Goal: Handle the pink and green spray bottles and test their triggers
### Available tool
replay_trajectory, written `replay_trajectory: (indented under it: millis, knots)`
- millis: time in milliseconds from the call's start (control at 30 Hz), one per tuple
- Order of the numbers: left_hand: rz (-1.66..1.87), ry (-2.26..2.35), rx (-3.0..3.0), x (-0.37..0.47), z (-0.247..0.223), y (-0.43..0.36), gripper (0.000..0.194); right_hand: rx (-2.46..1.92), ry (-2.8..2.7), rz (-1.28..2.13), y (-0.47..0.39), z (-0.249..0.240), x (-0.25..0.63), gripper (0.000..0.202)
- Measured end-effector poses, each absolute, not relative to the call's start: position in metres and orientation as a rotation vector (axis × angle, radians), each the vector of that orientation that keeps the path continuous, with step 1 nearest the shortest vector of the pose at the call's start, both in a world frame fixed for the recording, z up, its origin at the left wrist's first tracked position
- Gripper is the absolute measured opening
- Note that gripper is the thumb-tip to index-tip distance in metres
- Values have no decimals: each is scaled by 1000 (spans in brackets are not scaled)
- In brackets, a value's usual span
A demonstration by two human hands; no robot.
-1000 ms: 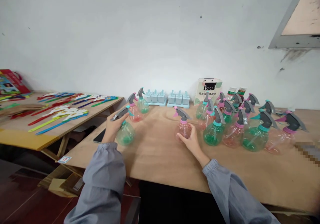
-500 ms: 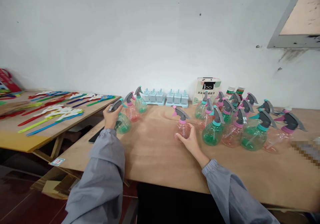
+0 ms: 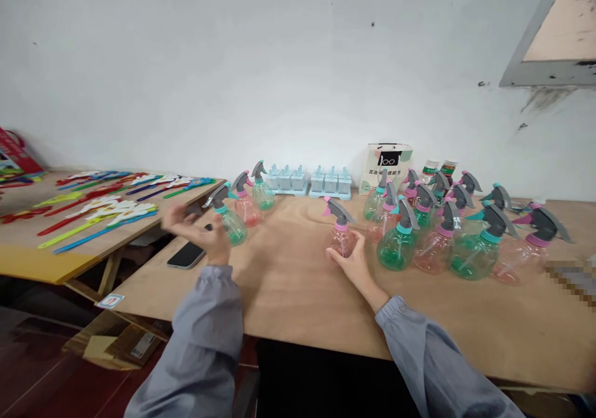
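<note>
Left hand open, fingers spread, blurred, just beside green bottle standing on table near phone; not touching it. Right hand wrapped around pink bottle, mid-table, upright. Sorting step, it seems: green one placed beside left group. Pink one likely calls for lift, steady grip.

Workshop: plywood tables, batch goods
</note>
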State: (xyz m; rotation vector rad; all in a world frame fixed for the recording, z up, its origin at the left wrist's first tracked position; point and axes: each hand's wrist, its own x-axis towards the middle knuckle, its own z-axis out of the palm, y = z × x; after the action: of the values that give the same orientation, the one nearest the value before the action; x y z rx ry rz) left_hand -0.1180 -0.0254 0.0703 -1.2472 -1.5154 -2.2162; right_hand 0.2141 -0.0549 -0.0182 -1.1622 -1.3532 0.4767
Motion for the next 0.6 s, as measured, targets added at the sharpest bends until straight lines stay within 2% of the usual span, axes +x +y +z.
replay_trajectory:
  millis: [33, 100, 200, 267, 433, 600]
  knots:
    - [-2216, -1349, -1344, -96, 68, -32, 72, -1160, -1351, 506, -55, -19, 213, 81]
    - [-2081, -1327, -1918, -44, 64, -43, 69, -1148, -1362, 544, -55, -20, 213, 84]
    - [-2000, -1489, -2465, 31, 56, -49, 93, -1138, -1424, 475, -54, -25, 213, 93]
    - [-2058, -1564, -2608, 68, 51, -45, 98, -1147, -1507, 372, -54, -27, 213, 98]
    - [-2481, -1555, -2583, 95, 43, -30, 77, -1180, -1736, 182, -62, -24, 211, 99]
    - [-2696, -1415, -2516, 66, 47, -31, 61, -962, -1479, -242, -78, 11, 241, 71]
